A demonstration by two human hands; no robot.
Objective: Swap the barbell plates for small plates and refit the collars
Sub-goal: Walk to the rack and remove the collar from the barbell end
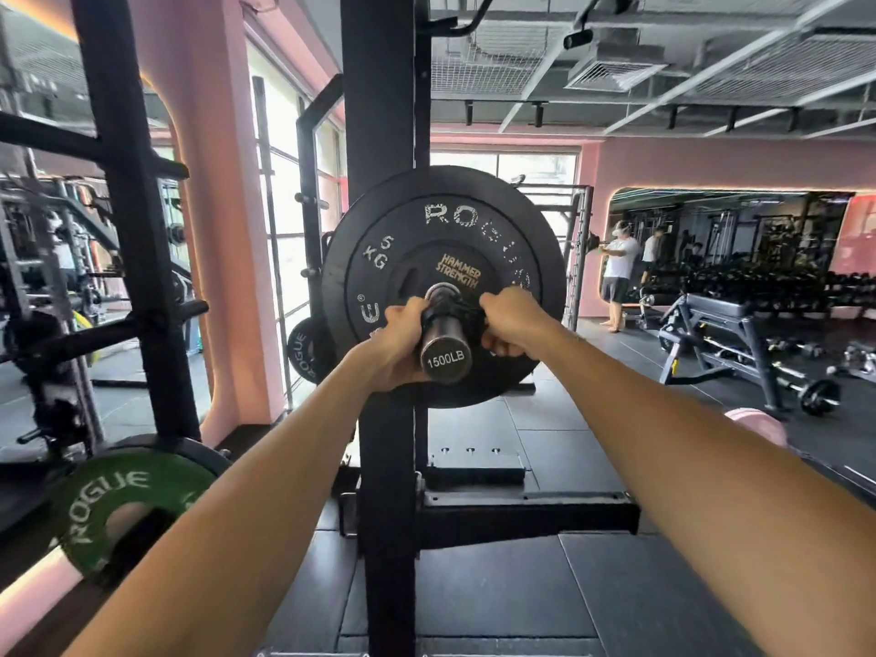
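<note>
You are facing the end of one barbell sleeve point(444, 355), which points straight at you and has "1500LB" printed on its end cap. Two plates sit on it, one in front of the other. The large black plate point(474, 220) at the back reads "ROGUE" and "5 KG". The small black plate point(455, 270) in front of it reads "HAMMER STRENGTH" in gold letters.

One black collar point(448, 309) is on the sleeve, just in front of the small plate. Both of your hands are on it. Your left hand point(398, 346) curls around the left side of the collar and sleeve, fingers closed on it. Your right hand point(514, 324) grips the collar's right side, fingers curled closed; the exact part they pinch is hidden.

The sleeve sits in front of a black rack post point(384, 111) that runs from top to bottom of the view.

To your lower left, one green plate point(123, 495) marked "ROGUE" hangs on a storage peg. One more small black plate point(303, 350), also marked "ROGUE", hangs low beside the post, left of the large plate.

On the right, well apart from you, stands one weight bench point(725, 324), with one loaded barbell point(806, 388) lying on the floor near it. Two people point(618, 265) stand in the far background.
</note>
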